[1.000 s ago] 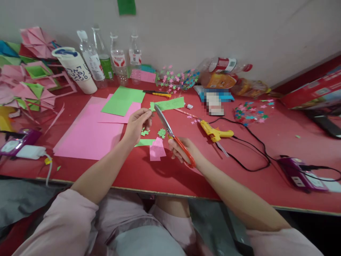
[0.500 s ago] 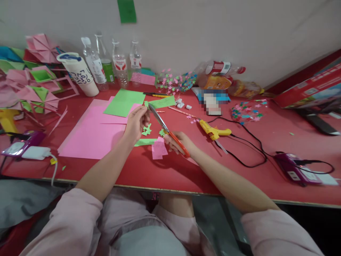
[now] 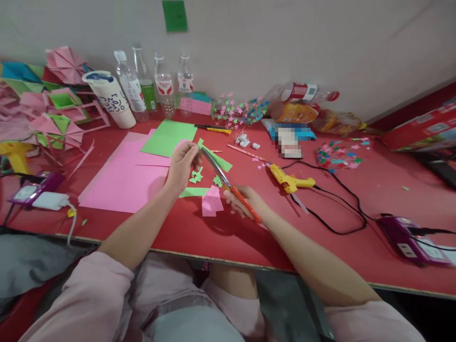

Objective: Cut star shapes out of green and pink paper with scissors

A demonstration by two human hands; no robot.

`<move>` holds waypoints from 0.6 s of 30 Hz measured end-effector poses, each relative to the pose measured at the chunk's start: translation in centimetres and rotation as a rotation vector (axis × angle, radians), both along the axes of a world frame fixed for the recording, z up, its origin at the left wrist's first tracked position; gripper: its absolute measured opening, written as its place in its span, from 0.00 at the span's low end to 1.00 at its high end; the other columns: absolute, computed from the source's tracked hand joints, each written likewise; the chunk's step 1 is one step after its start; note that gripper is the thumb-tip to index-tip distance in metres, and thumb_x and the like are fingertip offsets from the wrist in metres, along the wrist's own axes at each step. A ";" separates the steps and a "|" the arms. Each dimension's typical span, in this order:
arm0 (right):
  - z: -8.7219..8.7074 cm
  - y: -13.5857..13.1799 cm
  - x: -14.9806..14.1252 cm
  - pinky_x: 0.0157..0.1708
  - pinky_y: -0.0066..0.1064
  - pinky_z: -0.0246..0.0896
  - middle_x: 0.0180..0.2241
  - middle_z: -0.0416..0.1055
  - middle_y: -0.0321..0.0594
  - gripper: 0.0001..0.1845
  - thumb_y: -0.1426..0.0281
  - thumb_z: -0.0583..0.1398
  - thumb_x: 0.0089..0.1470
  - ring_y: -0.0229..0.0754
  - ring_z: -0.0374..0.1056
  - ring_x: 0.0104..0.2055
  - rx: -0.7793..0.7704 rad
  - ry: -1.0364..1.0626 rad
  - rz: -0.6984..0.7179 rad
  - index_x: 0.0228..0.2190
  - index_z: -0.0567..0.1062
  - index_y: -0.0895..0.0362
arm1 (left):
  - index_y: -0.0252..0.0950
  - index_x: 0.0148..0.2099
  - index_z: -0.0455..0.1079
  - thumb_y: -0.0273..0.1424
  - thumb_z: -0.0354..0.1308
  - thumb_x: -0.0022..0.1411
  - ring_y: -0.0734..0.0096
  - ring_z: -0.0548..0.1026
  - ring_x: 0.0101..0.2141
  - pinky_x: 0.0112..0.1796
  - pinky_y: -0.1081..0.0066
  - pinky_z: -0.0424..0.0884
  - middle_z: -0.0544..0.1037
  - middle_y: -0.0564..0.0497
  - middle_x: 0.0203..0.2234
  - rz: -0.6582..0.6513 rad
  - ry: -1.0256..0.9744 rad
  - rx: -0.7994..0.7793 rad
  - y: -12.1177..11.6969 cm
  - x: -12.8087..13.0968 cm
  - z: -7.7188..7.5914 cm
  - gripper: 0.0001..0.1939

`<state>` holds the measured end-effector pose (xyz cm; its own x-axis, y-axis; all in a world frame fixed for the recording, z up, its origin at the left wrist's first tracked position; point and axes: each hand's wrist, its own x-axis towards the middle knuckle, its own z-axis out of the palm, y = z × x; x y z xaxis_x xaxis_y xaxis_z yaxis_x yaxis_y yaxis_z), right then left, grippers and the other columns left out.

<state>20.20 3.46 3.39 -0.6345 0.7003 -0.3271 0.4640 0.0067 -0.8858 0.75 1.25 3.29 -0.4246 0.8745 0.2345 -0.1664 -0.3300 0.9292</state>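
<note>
A grey wall (image 3: 270, 52) rises behind a red table (image 3: 203, 237). Pink sheets (image 3: 116, 178) cover part of its left side, a green sheet (image 3: 169, 137) partly over them. The right hand (image 3: 249, 202) is curled around the orange handles of the scissors (image 3: 217, 170), whose blades reach toward the left hand (image 3: 184, 164); its fingertips pinch a green strip (image 3: 223, 161) near one end, by the blade tips. Below lie pink scraps (image 3: 213, 202) and small green cut-outs (image 3: 195, 175)

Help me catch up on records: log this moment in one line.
left hand: pinching green strip | right hand: holding scissors | blades: at strip | nearby: green cutouts, pink sheets
</note>
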 end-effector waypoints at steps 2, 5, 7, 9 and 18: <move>0.0 0.0 0.0 0.11 0.24 0.53 0.10 0.57 0.28 0.27 0.45 0.60 0.41 0.32 0.57 0.11 0.016 0.001 0.011 0.19 0.64 0.57 | 0.36 0.29 0.61 0.31 0.50 0.60 0.86 0.63 0.15 0.18 0.81 0.59 0.66 0.59 0.16 0.027 0.074 -0.011 -0.1 -0.1 0.1 0.08; 0.0 -0.1 0.2 0.12 0.24 0.53 0.10 0.57 0.28 0.26 0.46 0.60 0.41 0.32 0.58 0.12 0.036 -0.003 0.033 0.20 0.64 0.57 | 0.36 0.28 0.61 0.30 0.50 0.60 0.86 0.63 0.15 0.18 0.81 0.60 0.66 0.59 0.15 0.062 0.182 -0.016 -0.2 -0.4 0.4 0.08; 0.0 -0.2 0.3 0.12 0.24 0.53 0.09 0.55 0.27 0.25 0.47 0.59 0.43 0.32 0.57 0.11 0.040 0.002 0.041 0.21 0.64 0.56 | 0.36 0.27 0.61 0.29 0.50 0.59 0.86 0.63 0.14 0.18 0.81 0.60 0.66 0.59 0.14 0.067 0.221 -0.014 -0.2 -0.5 0.6 0.08; 0.1 -0.2 0.3 0.13 0.25 0.54 0.09 0.54 0.26 0.23 0.49 0.59 0.44 0.32 0.56 0.11 0.040 0.017 0.055 0.21 0.64 0.56 | 0.35 0.26 0.61 0.28 0.49 0.59 0.86 0.63 0.14 0.18 0.81 0.60 0.66 0.59 0.14 0.065 0.235 -0.016 -0.2 -0.5 0.8 0.08; 0.4 0.1 0.5 0.12 0.23 0.51 0.13 0.59 0.29 0.21 0.51 0.59 0.45 0.30 0.55 0.12 0.049 -0.010 0.074 0.21 0.65 0.57 | 0.36 0.25 0.62 0.27 0.51 0.57 0.86 0.62 0.14 0.17 0.81 0.59 0.66 0.59 0.13 0.032 0.259 -0.045 -0.3 -0.9 1.0 0.08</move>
